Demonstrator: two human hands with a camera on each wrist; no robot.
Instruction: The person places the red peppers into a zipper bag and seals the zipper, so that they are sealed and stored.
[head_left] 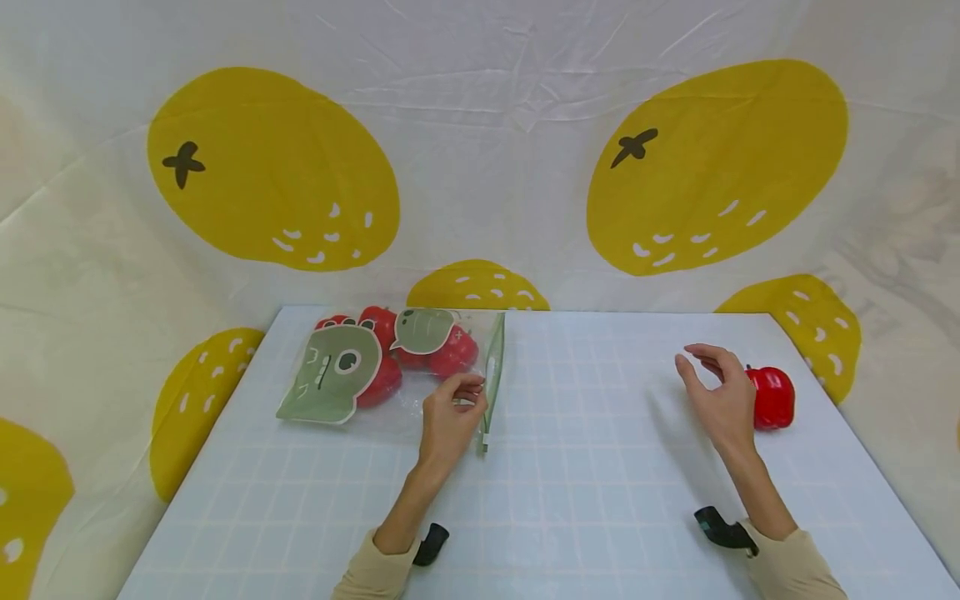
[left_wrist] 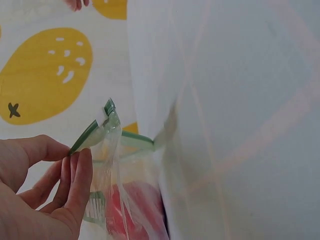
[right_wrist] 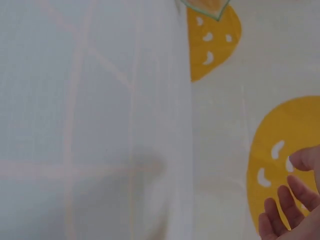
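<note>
A clear zip bag [head_left: 318, 387] with green printed creature shapes lies toward the back left, several round red fruit-like pieces [head_left: 453, 354] inside it. My left hand [head_left: 448, 421] pinches the green zip edge at the bag's mouth between thumb and fingers. In the left wrist view, that hand [left_wrist: 47, 185] holds one green strip [left_wrist: 85, 136] apart from the other, so the mouth gapes. My right hand [head_left: 723, 408] is raised with loosely bent fingers and nothing between them. Just beyond it sits a glossy red pepper- or apple-like piece [head_left: 775, 398], partly hidden by that hand.
Pale, grid-patterned cloth covers the table [head_left: 585, 467]. Behind it hangs a white sheet [head_left: 487, 192] with large yellow fruit prints. Dark straps [head_left: 723, 529] show at both cuffs.
</note>
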